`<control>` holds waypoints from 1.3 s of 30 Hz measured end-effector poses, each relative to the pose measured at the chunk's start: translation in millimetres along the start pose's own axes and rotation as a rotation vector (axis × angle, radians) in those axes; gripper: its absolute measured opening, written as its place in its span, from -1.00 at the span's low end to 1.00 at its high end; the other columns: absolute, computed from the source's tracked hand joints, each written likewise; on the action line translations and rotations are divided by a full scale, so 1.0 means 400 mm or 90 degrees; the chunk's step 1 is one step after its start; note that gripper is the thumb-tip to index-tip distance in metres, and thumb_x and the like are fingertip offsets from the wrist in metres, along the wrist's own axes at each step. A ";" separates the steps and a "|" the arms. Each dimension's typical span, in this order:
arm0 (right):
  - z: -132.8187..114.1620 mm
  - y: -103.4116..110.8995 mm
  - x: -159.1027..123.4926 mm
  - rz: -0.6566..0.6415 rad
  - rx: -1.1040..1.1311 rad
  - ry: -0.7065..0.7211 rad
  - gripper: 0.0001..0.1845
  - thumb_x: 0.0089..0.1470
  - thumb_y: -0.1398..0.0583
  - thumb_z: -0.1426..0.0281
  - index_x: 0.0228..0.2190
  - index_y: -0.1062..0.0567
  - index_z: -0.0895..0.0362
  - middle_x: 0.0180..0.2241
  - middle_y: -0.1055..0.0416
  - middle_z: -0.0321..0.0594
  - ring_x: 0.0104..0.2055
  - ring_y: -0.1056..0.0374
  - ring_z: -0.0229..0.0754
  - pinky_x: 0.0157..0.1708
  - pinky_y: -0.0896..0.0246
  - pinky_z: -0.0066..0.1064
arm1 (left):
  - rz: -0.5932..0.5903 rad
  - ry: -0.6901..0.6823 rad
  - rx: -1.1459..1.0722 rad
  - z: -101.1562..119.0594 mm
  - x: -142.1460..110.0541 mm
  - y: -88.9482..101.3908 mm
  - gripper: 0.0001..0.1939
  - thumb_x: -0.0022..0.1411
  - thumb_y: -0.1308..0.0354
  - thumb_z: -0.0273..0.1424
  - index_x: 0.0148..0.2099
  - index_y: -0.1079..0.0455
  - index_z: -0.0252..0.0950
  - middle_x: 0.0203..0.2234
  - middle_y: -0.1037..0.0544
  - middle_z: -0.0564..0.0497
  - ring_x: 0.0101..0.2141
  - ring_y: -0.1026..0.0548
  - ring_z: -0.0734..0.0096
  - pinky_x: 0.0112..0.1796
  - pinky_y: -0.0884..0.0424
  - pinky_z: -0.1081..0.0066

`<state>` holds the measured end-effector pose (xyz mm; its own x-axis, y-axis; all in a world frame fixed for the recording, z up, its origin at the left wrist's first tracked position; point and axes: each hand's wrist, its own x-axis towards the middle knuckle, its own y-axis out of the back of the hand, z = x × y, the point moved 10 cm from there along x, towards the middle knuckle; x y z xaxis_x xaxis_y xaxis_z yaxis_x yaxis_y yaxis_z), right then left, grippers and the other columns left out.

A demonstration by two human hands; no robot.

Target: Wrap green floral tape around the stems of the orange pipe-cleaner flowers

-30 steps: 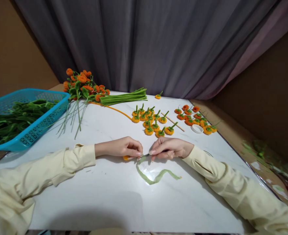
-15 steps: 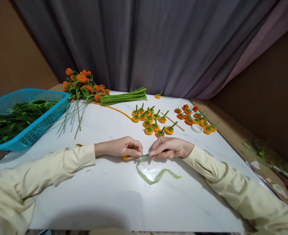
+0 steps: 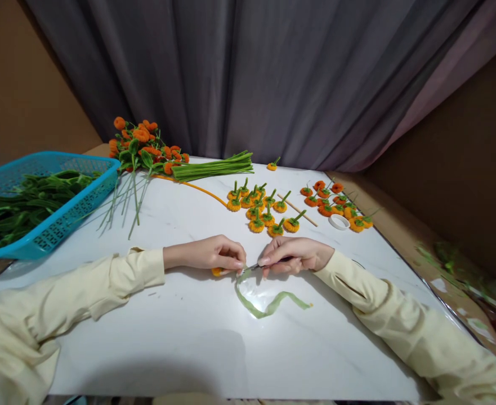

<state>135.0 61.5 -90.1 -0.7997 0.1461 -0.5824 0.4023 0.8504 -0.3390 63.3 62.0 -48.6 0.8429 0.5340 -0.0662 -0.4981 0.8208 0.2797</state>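
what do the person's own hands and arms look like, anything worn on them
Both arms wear long, loose sleeves in pale cream yellow, wrinkled along their length, with cuffs ending at the wrists. The left hand and right hand are bare, with no gloves.

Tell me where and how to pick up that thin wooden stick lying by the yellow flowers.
Pinch the wooden stick by its near, right-hand end, coming from above and gripping across its width. It lies flat and thin; that end looks free, while green stems reach over or beside the rest.
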 end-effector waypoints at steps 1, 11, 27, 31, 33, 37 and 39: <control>0.000 0.000 0.001 -0.001 -0.001 0.000 -0.68 -0.01 -0.28 0.29 -0.39 -0.54 0.37 -0.80 -0.11 -0.49 -0.83 0.25 -0.54 -0.90 0.36 -0.67 | 0.000 -0.001 0.000 -0.001 0.000 0.000 -0.69 0.25 -0.09 -0.19 -0.33 -0.39 -0.37 -0.56 -0.36 0.05 -0.53 -0.29 0.52 -0.48 -0.24 0.51; -0.022 0.026 -0.122 0.220 -0.076 0.094 -0.65 -0.15 -0.34 0.22 -0.44 -0.52 0.30 -0.77 -0.13 -0.48 -0.77 0.20 -0.52 -0.80 0.38 -0.59 | 0.014 0.024 -0.014 -0.002 -0.004 -0.001 -0.68 0.24 -0.09 -0.18 -0.38 -0.34 -0.37 -0.57 -0.33 0.06 -0.55 -0.25 0.54 -0.52 -0.19 0.52; 0.242 0.037 -0.667 1.215 -0.343 0.230 -0.49 0.03 -0.15 0.01 -0.41 -0.59 0.22 -0.50 -0.46 -0.12 -0.47 -0.33 -0.12 -0.48 -0.18 -0.38 | 0.071 0.092 -0.070 -0.026 0.002 -0.004 -0.66 0.25 -0.07 -0.15 -0.38 -0.31 -0.34 -0.65 -0.29 0.13 -0.61 -0.24 0.56 -0.53 -0.19 0.51; 0.179 -0.001 -0.570 1.155 -0.509 0.284 -0.57 0.11 -0.13 0.12 -0.20 -0.57 0.20 -0.35 -0.47 -0.06 -0.37 -0.37 -0.10 -0.39 -0.26 -0.35 | 0.090 0.111 -0.060 -0.028 0.001 0.001 -0.66 0.23 -0.08 -0.14 -0.36 -0.33 -0.34 -0.65 -0.32 0.12 -0.61 -0.27 0.55 -0.54 -0.19 0.51; 0.151 -0.015 -0.516 1.085 -0.584 0.290 -0.63 0.17 -0.10 0.20 -0.18 -0.55 0.19 -0.34 -0.44 -0.06 -0.36 -0.38 -0.11 -0.36 -0.30 -0.34 | 0.095 0.115 -0.061 -0.026 0.001 0.001 -0.67 0.23 -0.09 -0.14 -0.35 -0.34 -0.34 -0.64 -0.32 0.12 -0.60 -0.29 0.54 -0.54 -0.20 0.51; 0.121 -0.041 -0.456 1.016 -0.690 0.302 -0.65 0.24 -0.02 0.30 -0.09 -0.49 0.18 -0.27 -0.38 -0.02 -0.30 -0.37 -0.10 -0.31 -0.34 -0.30 | 0.083 0.122 -0.081 -0.027 0.000 -0.006 -0.66 0.23 -0.09 -0.13 -0.33 -0.34 -0.34 -0.64 -0.33 0.12 -0.62 -0.27 0.56 -0.55 -0.18 0.51; 0.118 -0.047 -0.445 1.020 -0.734 0.288 -0.65 0.24 -0.03 0.33 -0.01 -0.44 0.15 -0.22 -0.38 0.00 -0.23 -0.36 -0.05 -0.25 -0.35 -0.23 | 0.082 0.118 -0.087 -0.031 -0.001 -0.006 -0.66 0.24 -0.08 -0.12 -0.34 -0.34 -0.34 -0.64 -0.34 0.11 -0.62 -0.25 0.57 -0.55 -0.18 0.51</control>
<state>290.8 -4.4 -14.9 -0.1880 0.8820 0.4322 0.4528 -0.3126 0.8350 61.6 62.2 -61.3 0.7247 0.6541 -0.2166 -0.6329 0.7562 0.1662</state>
